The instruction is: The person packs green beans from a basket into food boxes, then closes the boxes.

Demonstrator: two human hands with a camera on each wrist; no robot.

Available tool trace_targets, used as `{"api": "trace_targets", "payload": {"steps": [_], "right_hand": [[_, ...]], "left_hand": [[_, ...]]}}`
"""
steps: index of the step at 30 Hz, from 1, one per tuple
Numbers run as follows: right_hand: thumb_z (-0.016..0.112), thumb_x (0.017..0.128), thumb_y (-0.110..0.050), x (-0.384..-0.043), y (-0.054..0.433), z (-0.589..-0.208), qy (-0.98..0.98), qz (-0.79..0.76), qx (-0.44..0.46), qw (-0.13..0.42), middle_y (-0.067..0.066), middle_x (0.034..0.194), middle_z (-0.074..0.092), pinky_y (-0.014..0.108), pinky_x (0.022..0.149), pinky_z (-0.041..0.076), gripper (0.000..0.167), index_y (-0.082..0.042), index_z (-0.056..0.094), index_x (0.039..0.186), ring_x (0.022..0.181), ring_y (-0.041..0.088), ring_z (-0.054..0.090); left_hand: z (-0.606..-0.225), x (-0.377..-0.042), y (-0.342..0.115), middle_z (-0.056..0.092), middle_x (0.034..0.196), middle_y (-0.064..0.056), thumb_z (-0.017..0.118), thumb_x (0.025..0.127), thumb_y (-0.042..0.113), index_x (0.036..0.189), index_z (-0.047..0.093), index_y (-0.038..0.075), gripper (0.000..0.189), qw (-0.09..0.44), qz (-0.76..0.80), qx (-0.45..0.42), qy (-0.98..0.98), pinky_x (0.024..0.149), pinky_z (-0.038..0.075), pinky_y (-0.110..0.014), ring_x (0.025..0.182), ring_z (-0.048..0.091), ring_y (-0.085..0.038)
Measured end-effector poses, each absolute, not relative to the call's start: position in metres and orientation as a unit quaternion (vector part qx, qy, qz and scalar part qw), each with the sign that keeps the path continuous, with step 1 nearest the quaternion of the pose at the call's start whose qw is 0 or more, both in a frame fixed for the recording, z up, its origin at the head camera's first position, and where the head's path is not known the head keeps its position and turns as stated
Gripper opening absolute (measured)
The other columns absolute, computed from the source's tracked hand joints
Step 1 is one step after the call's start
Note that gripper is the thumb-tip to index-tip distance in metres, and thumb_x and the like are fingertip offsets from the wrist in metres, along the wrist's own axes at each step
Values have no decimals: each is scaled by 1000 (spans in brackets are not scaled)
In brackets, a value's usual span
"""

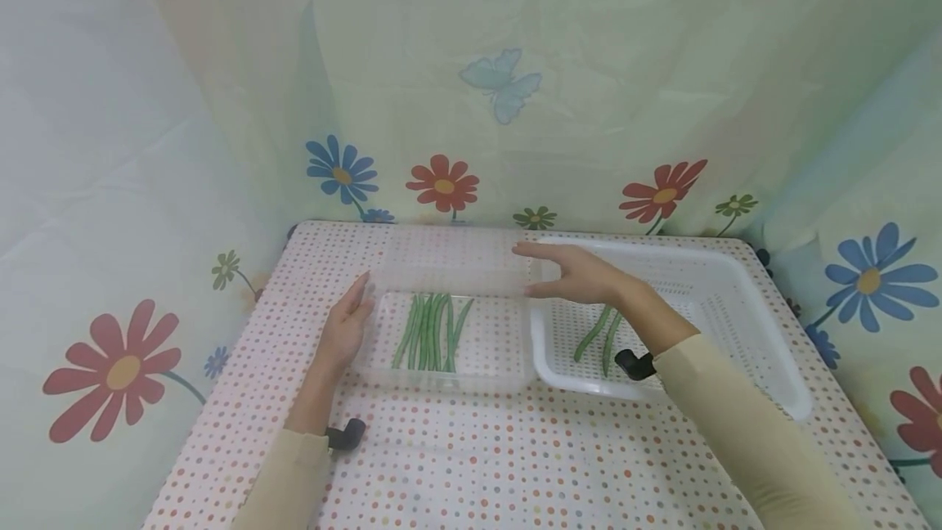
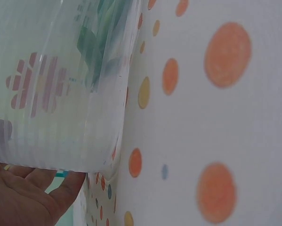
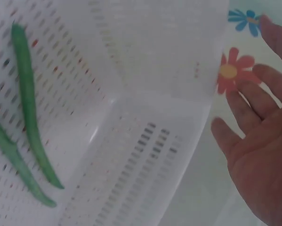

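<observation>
A clear plastic container (image 1: 500, 342) sits on the table with several green beans (image 1: 434, 330) lying side by side in it. Along its back edge, a clear lid-like panel (image 1: 456, 256) extends away; I cannot tell whether it is attached. My left hand (image 1: 344, 325) is at the container's left side, and in the left wrist view its fingers (image 2: 68, 190) meet the container's edge. My right hand (image 1: 577, 272), thumb and fingers apart and holding nothing, is by the panel's right end, above the white basket's (image 1: 791, 379) near-left rim. Two more green beans (image 3: 28, 103) lie inside that basket.
A dotted cloth (image 1: 471, 464) covers the table. The slotted white basket stands right beside the container. Behind the table hangs a pale curtain (image 1: 589, 88) printed with flowers and a butterfly; similar sheets hang at both sides.
</observation>
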State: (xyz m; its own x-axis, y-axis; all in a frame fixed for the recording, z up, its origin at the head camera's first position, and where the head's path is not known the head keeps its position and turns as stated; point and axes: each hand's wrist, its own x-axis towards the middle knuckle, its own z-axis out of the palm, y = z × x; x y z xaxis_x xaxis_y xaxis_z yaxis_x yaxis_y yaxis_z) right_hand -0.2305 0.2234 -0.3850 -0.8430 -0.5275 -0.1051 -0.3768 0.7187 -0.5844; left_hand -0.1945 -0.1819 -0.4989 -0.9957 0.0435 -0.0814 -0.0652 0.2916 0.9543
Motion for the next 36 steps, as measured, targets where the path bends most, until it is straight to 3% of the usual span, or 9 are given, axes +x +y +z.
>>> {"api": "trace_targets", "payload": {"steps": [8, 12, 16, 21, 26, 36], "right_hand": [[79, 93, -39, -235, 248, -393, 925, -280, -218, 137, 9, 165, 42, 63, 123, 34, 77, -20, 45, 159, 154, 38, 36], [81, 92, -27, -235, 253, -396, 917, -312, -215, 127, 15, 158, 51, 63, 122, 37, 70, -11, 50, 153, 147, 42, 45], [80, 91, -12, -236, 260, -401, 909, -331, -223, 119, 21, 138, 63, 61, 115, 46, 51, -3, 59, 137, 132, 41, 57], [68, 90, 7, -236, 272, -406, 895, -318, -247, 193, 20, 118, 69, 54, 104, 56, 30, 1, 66, 120, 115, 38, 65], [65, 84, 12, -235, 285, -415, 890, -285, -246, 259, 16, 114, 71, 44, 97, 58, 35, 1, 70, 118, 111, 32, 66], [75, 73, 10, -233, 290, -429, 894, -231, -185, 335, 5, 103, 74, 31, 85, 54, 36, -8, 77, 104, 93, 17, 62]], "left_hand": [[-499, -195, -181, 26, 173, 6, 39, 113, 31, 165, 27, 35, 53, 42, 596, -7, 802, 134, 15, -45, 163, 15, -16], [-498, -194, -180, 26, 173, 6, 39, 113, 33, 165, 27, 35, 54, 40, 589, -10, 807, 134, 16, -46, 162, 15, -16], [-497, -194, -180, 26, 173, 6, 39, 113, 33, 165, 27, 36, 53, 40, 587, -11, 809, 134, 17, -46, 162, 16, -17], [-497, -193, -179, 27, 172, 6, 39, 112, 33, 165, 27, 35, 54, 41, 585, -17, 810, 134, 16, -47, 162, 16, -18], [-499, -194, -180, 29, 172, 6, 40, 112, 34, 165, 27, 36, 54, 42, 583, -19, 811, 134, 17, -48, 162, 17, -18], [-497, -195, -181, 28, 172, 5, 40, 113, 34, 164, 28, 37, 53, 49, 584, -22, 810, 133, 17, -48, 162, 17, -19]]}}
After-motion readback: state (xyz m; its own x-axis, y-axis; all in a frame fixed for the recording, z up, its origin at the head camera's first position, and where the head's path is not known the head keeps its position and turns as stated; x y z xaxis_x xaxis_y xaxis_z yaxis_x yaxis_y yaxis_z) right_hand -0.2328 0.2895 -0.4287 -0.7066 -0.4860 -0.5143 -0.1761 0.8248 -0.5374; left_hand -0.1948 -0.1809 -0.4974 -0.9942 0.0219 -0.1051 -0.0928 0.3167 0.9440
